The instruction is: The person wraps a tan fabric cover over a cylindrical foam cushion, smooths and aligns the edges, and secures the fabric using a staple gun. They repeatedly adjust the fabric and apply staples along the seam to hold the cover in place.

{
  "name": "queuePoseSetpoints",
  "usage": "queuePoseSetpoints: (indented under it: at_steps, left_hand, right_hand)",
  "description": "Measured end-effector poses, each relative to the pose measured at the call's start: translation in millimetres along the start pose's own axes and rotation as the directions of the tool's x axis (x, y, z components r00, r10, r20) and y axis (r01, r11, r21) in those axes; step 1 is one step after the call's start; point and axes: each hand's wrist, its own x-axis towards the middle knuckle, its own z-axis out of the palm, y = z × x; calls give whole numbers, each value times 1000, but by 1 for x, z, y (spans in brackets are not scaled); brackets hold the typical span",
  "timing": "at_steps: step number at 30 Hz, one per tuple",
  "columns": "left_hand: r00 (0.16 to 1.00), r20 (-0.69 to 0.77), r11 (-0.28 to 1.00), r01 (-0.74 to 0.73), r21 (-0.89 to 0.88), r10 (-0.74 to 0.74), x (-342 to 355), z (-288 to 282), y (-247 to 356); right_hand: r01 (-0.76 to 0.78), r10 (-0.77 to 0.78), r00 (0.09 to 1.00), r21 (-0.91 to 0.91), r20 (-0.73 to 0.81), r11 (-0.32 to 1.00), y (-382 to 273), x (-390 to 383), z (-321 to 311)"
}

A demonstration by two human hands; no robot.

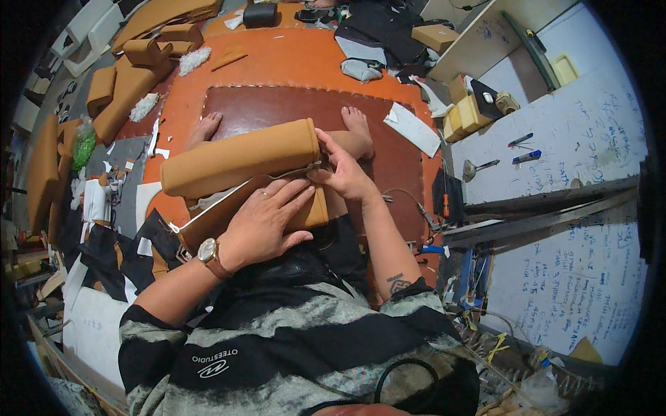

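A tan padded cushion roll [236, 152] rests across my lap, with an unfolded brown flap [208, 229] edged in white along its lower side. My left hand [267, 218], wearing a ring and below it a wristwatch, lies on the flap with fingers stretched out. My right hand [343, 170] grips the right end of the cushion at the seam between roll and flap, thumb bent inward; what exactly is pinched there is too small to make out.
An orange padded mat [274, 59] is under my legs. Tan upholstered pieces [142, 80] lie at back left, dark fabric scraps [104, 256] at left. At right are a white written-on board [555, 291], pens [524, 156], foam blocks [465, 118], a cardboard box [433, 35] and scattered tools [433, 249].
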Motion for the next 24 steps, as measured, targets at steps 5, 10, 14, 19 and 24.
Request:
queuePoseSetpoints:
  at_steps: [5,10,14,19,24]
  left_hand:
    - [997,14,997,76,10,-76,5,2,5]
    - [998,20,998,51,43,-52,6,5,1]
    - [995,54,996,87,27,-88,4,1,2]
    - [997,56,998,61,17,-62,11,2,4]
    - [996,52,997,70,21,-71,8,8,4]
  right_hand:
    - [1,-1,1000,-30,-24,1000,-2,2,1]
    - [128,-127,969,-7,-212,992,30,-12,-7]
    - [-140,135,778,40,-614,989,86,-67,-36]
    - [-733,327,650,-454,-686,506,258,-242,-63]
    - [-906,615,423,-312,-665,286,296,-304,-2]
